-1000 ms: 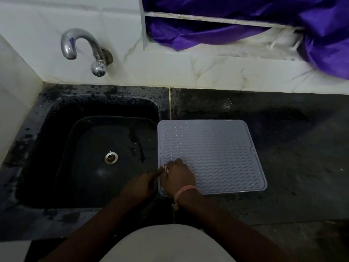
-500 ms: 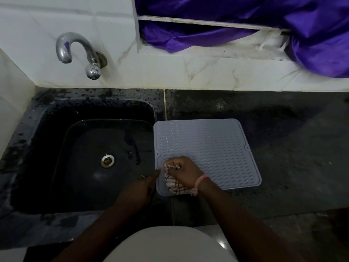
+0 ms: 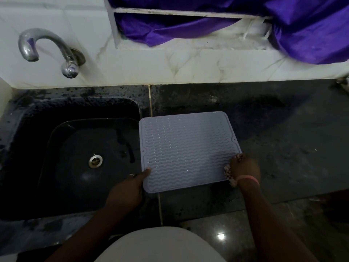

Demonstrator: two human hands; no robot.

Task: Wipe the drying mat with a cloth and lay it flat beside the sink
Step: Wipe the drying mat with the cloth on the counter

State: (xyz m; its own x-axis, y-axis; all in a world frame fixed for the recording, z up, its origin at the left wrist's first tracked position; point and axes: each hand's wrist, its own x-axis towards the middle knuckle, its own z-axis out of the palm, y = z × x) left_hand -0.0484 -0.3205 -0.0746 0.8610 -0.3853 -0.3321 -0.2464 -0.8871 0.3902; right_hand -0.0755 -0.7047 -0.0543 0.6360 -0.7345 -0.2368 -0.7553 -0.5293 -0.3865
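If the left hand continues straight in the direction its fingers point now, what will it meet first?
The left hand points up and to the right, and its extended finger already touches the near-left edge of the drying mat. Going straight on, it would slide across the mat's ribbed surface; nothing else appears to lie there.

Grey ridged mat (image 3: 188, 148) flat beside sink (image 3: 90, 118); cloth (image 3: 229, 173) apparently checked.

The drying mat (image 3: 188, 150) lies flat on the counter (image 3: 283, 148), just right of the sink (image 3: 85, 157).
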